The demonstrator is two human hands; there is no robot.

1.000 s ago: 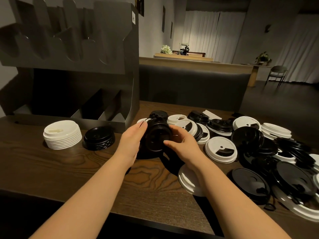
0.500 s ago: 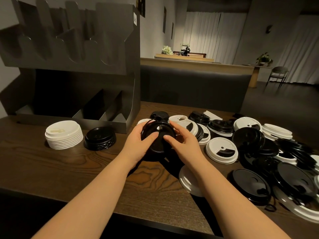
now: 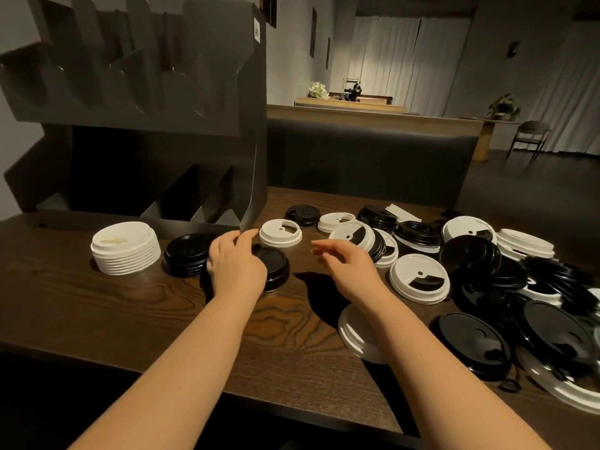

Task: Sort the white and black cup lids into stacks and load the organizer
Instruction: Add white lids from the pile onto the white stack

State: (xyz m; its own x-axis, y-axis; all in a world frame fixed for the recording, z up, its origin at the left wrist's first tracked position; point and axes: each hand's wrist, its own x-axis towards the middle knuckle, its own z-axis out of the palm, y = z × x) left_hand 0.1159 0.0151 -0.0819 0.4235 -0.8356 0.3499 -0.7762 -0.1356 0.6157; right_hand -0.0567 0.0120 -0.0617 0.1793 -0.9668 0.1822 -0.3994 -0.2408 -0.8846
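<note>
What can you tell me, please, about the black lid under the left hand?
The black lid is round, glossy plastic with a raised dome and a wider ribbed rim. It lies dome-up and flat on the wooden table, just right of the black stack and in front of a single white lid. The left hand rests over its left half, hiding that side. Whether it is one lid or several nested cannot be told.

Dim room; pale curtains (image 3: pixel 386 56) lit at back, dark bench back (image 3: pixel 367 157), chair (image 3: pixel 529 138), potted plant (image 3: pixel 504 107).
</note>
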